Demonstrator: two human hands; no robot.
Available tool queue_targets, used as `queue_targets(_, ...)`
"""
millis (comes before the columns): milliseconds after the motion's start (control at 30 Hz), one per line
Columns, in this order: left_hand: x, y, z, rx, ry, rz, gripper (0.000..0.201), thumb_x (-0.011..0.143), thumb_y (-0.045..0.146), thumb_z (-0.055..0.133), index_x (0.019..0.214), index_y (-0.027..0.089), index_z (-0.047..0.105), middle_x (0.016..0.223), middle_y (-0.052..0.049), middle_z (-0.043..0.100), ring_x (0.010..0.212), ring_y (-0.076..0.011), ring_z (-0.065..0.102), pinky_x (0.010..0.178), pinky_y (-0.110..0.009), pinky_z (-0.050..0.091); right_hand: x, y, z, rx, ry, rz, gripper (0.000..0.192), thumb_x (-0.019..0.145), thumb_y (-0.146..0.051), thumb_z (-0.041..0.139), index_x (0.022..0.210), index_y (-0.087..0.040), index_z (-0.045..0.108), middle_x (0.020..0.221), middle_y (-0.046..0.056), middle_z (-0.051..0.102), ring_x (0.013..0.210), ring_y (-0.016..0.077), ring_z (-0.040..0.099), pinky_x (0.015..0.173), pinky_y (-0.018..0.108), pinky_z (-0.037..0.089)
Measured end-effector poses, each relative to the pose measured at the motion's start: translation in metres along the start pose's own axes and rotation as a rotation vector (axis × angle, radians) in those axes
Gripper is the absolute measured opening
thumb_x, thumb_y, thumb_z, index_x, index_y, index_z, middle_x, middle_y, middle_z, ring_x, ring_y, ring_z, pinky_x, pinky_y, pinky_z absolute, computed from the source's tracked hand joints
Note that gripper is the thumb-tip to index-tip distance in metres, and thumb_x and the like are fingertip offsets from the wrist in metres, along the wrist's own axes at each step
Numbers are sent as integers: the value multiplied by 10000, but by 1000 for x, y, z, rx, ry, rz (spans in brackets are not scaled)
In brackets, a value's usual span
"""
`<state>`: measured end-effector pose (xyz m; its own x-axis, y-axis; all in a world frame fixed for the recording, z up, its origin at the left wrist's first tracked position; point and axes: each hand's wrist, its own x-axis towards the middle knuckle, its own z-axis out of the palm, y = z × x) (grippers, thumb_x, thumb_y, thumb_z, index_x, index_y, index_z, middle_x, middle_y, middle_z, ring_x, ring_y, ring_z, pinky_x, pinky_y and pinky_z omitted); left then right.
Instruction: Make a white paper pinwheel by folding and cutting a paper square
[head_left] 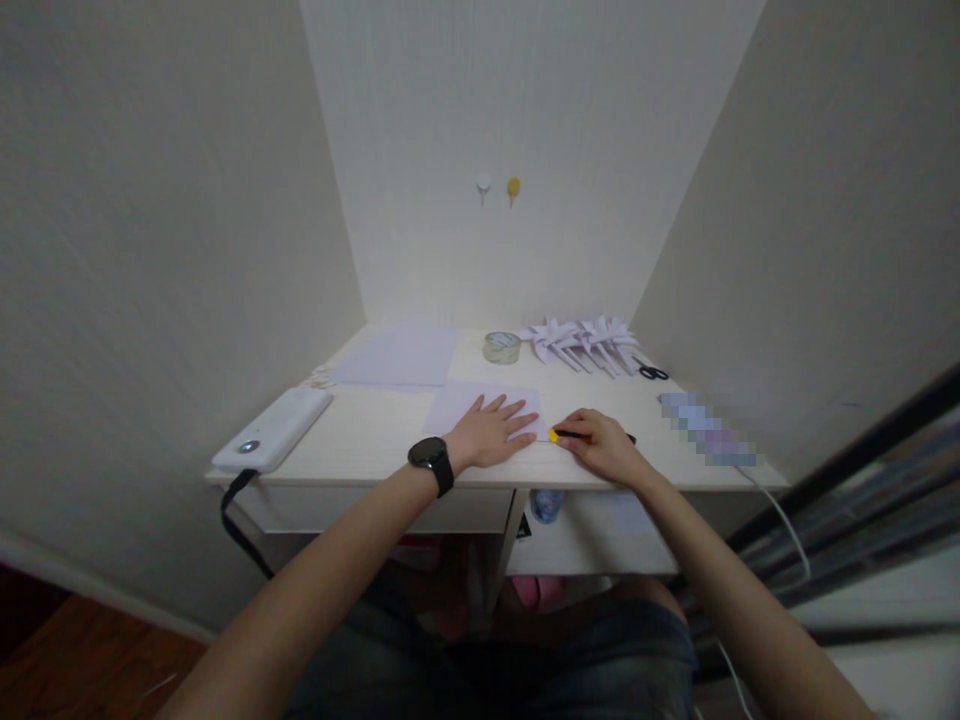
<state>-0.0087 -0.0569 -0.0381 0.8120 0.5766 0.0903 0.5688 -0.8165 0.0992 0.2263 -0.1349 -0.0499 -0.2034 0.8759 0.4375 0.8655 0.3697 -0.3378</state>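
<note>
Pressing flat on a pale lilac paper sheet (480, 405), the left hand (491, 435) lies palm down with fingers spread apart, a black round wristwatch (431, 462) on its wrist. Right hand (604, 445): fingers curled together and clamped on a slim dark pen-like tool with a yellow tip (555, 435), the tip touching the sheet's near right corner. Sheet: near the front edge of a light wooden desk (375, 435), roughly centred. Far left of it: a stack of pale lilac paper (397, 355). Far centre: a roll of clear adhesive tape (502, 346). Far right: a row of folded white paper pinwheels (585, 342), with black-handled scissors (652, 372) just beside them. Near left edge: a white oblong power bank (274, 428) with a black strap hanging below the desk edge. Right side: a blurred item, not identifiable. Back wall: two small hooks, one white (484, 184), one yellow (513, 187).
</note>
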Motion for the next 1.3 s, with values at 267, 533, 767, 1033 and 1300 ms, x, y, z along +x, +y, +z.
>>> queue_targets(267,0,1,-2,-17,3,-15,653,960,667,183,1517,364,335,1615,-21,275,1475,-361,218,1161,-587,138,0,3,-3,25,-6,-12,220,814,-262,661,998,-231,777,974,67,725,892,226,636,802,345,488)
queue_targets(533,-2,3,-3,5,71,-79,674,934,699,243,1479,343,417,1562,-71,383,1429,-373,292,1137,-582,202,-3,-4,1,-18,24,26,211,837,-256,626,976,-218,780,951,68,719,874,220,641,780,328,489)
queue_targets(767,-1,0,0,-31,-2,-81,729,924,724,174,1533,344,304,1629,-47,234,1482,-406,159,1150,-650,77,-4,-4,0,-7,27,11,207,819,-236,649,975,-223,784,953,67,721,867,223,646,769,330,495)
queue_targets(1033,0,2,-3,-56,-41,-89,722,930,708,199,1540,333,289,1636,-48,197,1490,-406,127,1148,-658,45,-1,-2,1,29,11,5,202,819,-240,653,976,-217,777,956,65,719,854,215,641,764,329,490)
queue_targets(1300,1,7,-1,-50,-3,-100,653,965,638,180,1529,340,319,1626,-40,240,1478,-421,158,1133,-682,65,-3,-2,4,9,16,-95,361,872,-229,597,1219,-227,696,999,82,688,918,222,612,841,350,482)
